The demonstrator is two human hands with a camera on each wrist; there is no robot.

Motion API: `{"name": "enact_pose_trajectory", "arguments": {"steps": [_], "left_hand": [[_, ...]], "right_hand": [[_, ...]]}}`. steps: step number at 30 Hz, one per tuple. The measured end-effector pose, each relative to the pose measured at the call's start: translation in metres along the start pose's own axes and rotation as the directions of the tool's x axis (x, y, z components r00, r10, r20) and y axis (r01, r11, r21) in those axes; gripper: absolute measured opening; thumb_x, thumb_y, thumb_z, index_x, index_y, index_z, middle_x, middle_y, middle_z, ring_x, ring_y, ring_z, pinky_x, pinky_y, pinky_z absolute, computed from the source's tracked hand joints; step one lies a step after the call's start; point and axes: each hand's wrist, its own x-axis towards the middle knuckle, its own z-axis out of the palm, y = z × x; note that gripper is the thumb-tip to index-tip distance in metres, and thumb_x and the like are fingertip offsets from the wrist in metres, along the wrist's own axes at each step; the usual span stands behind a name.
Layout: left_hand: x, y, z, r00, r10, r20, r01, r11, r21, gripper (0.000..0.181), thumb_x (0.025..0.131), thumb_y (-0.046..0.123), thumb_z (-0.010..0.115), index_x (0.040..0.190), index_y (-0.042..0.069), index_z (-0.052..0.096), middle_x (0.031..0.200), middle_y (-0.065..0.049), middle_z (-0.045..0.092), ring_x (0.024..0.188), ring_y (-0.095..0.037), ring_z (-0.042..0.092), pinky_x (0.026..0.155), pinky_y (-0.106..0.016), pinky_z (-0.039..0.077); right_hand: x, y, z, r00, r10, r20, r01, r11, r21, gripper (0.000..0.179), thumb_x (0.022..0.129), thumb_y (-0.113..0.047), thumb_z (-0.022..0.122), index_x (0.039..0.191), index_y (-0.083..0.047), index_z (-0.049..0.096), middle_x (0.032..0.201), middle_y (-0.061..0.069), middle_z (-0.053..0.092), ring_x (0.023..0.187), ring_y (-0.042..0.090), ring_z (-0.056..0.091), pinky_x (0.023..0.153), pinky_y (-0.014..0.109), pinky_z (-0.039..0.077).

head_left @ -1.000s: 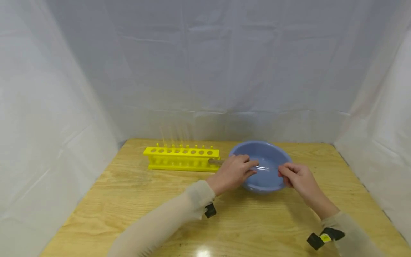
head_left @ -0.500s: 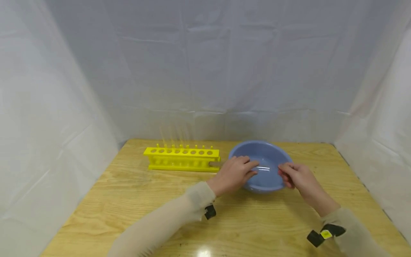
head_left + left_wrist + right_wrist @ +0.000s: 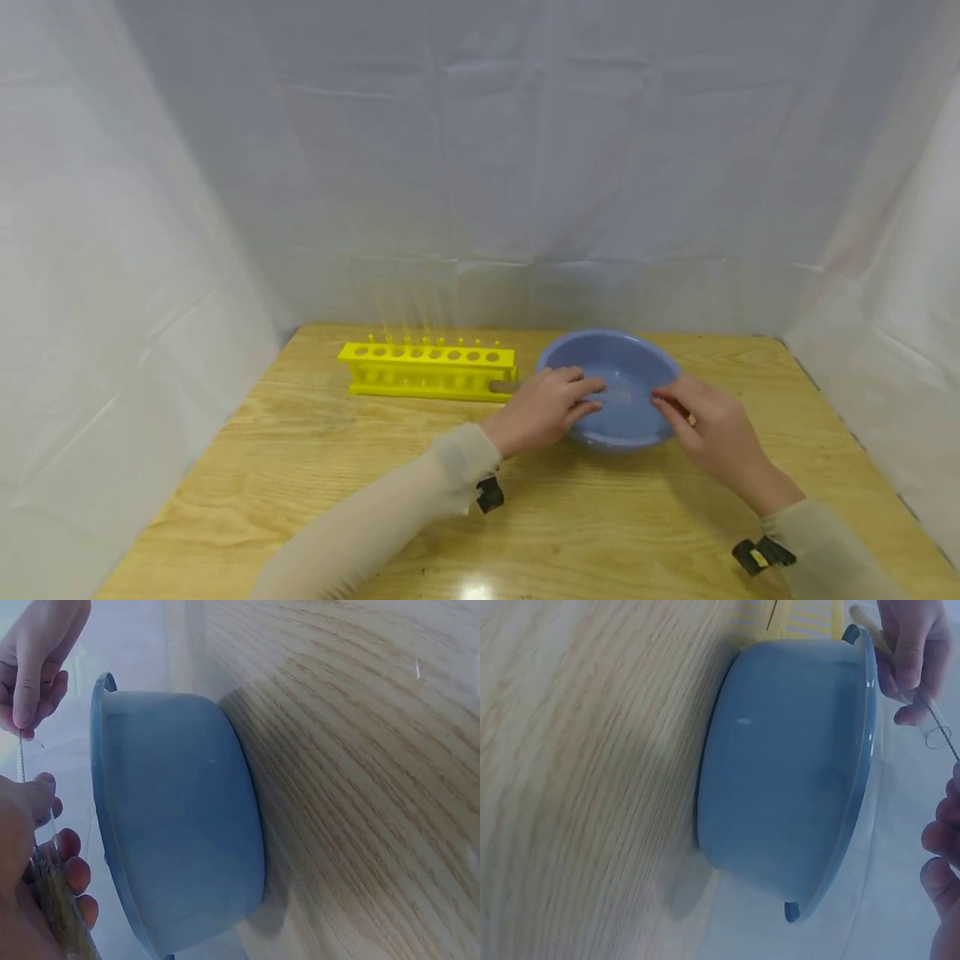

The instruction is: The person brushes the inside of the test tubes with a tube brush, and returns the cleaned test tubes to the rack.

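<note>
Over the blue basin, my left hand grips a clear glass test tube lying roughly level. The tube's closed end, with the brownish bristles of a test tube brush inside, sticks out on the left of that hand in the head view. A thin twisted wire, the brush's handle, comes out of the tube's open mouth. My right hand pinches this wire between thumb and fingers, above the basin's right side. Both hands are above the rim in the wrist views.
Left of the basin stands a yellow test tube rack with a row of holes and pegs. Several clear tubes stand up faintly at its back. The wooden table is bounded by white sheeting at the back and sides.
My right hand has turned and shifted slightly to the right, its thumb and fingers now differently placed on the wire. The left hand, the basin and the rack stay nearly where they were.
</note>
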Motion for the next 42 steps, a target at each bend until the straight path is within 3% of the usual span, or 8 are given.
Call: {"name": "enact_pose_trajectory", "arguments": {"steps": [6,9,16,20,22,26,34,42], "left_hand": [[-0.003,0.001,0.002,0.998,0.022,-0.055,-0.022,1.000,0.012,0.032,0.099,0.032,0.064,0.128,0.019,0.068,0.092,0.002,0.063,0.069,-0.010,0.055,0.065,-0.023,0.045],[-0.004,0.002,0.004,0.995,0.047,-0.086,-0.045,0.999,0.026,0.031,0.098,0.032,0.065,0.127,0.019,0.069,0.090,0.001,0.062,0.068,-0.011,0.054,0.064,-0.024,0.045],[-0.003,0.003,0.008,0.989,0.080,-0.125,-0.072,0.995,0.067,0.030,0.096,0.030,0.068,0.124,0.019,0.069,0.087,0.001,0.060,0.067,-0.013,0.053,0.063,-0.027,0.044],[-0.002,0.005,0.008,0.988,0.091,-0.129,-0.077,0.991,0.111,0.031,0.096,0.032,0.068,0.124,0.019,0.068,0.087,0.002,0.059,0.069,-0.013,0.053,0.063,-0.028,0.042],[-0.002,0.005,0.008,0.988,0.089,-0.127,-0.074,0.990,0.119,0.031,0.096,0.032,0.067,0.124,0.019,0.068,0.087,0.002,0.059,0.070,-0.013,0.054,0.063,-0.028,0.042],[-0.002,0.004,0.007,0.993,0.052,-0.103,-0.045,0.996,0.073,0.030,0.098,0.032,0.066,0.125,0.018,0.068,0.090,0.003,0.063,0.070,-0.010,0.055,0.064,-0.023,0.045],[-0.004,0.002,0.002,1.000,-0.016,-0.019,0.016,0.999,-0.034,0.032,0.102,0.031,0.059,0.129,0.016,0.066,0.101,0.002,0.067,0.075,-0.005,0.057,0.068,-0.019,0.047],[-0.004,0.002,0.003,0.999,-0.038,0.007,0.039,0.997,-0.069,0.030,0.102,0.031,0.059,0.128,0.017,0.066,0.106,0.002,0.068,0.078,-0.005,0.059,0.071,-0.019,0.049]], "right_hand": [[-0.002,-0.008,-0.004,0.984,0.149,0.101,-0.154,0.987,0.051,0.016,0.085,0.002,0.074,0.088,-0.013,0.069,0.074,-0.004,0.062,0.061,0.000,0.046,0.056,0.016,0.040],[-0.001,-0.015,-0.008,0.902,0.368,0.226,-0.407,0.899,0.163,0.013,0.091,-0.002,0.071,0.084,-0.012,0.065,0.065,-0.004,0.055,0.053,0.003,0.043,0.051,0.021,0.039],[0.010,-0.018,-0.014,0.523,0.648,0.554,-0.848,0.331,0.414,0.032,0.103,-0.017,0.057,0.075,-0.003,0.049,0.056,-0.003,0.037,0.047,0.012,0.038,0.048,0.032,0.031],[0.014,-0.016,-0.013,0.413,0.631,0.657,-0.847,0.001,0.531,0.036,0.104,-0.011,0.049,0.068,-0.012,0.047,0.059,-0.004,0.031,0.048,0.009,0.035,0.052,0.033,0.018],[0.014,-0.015,-0.012,0.397,0.630,0.667,-0.844,-0.036,0.536,0.037,0.105,-0.012,0.048,0.068,-0.013,0.048,0.059,-0.004,0.031,0.048,0.008,0.036,0.053,0.033,0.017],[0.011,-0.016,-0.009,0.453,0.679,0.578,-0.866,0.181,0.467,0.029,0.104,-0.021,0.055,0.080,-0.004,0.056,0.061,-0.003,0.042,0.051,0.010,0.044,0.049,0.031,0.031],[-0.005,-0.012,-0.004,0.905,0.394,0.163,-0.420,0.889,0.183,0.023,0.085,0.001,0.076,0.107,-0.005,0.069,0.080,-0.003,0.061,0.062,0.005,0.050,0.054,0.017,0.042],[-0.007,-0.008,-0.004,0.994,0.069,0.079,-0.065,0.996,-0.056,0.034,0.103,-0.036,0.056,0.102,-0.006,0.071,0.085,-0.004,0.061,0.066,0.001,0.047,0.058,0.013,0.038]]}}
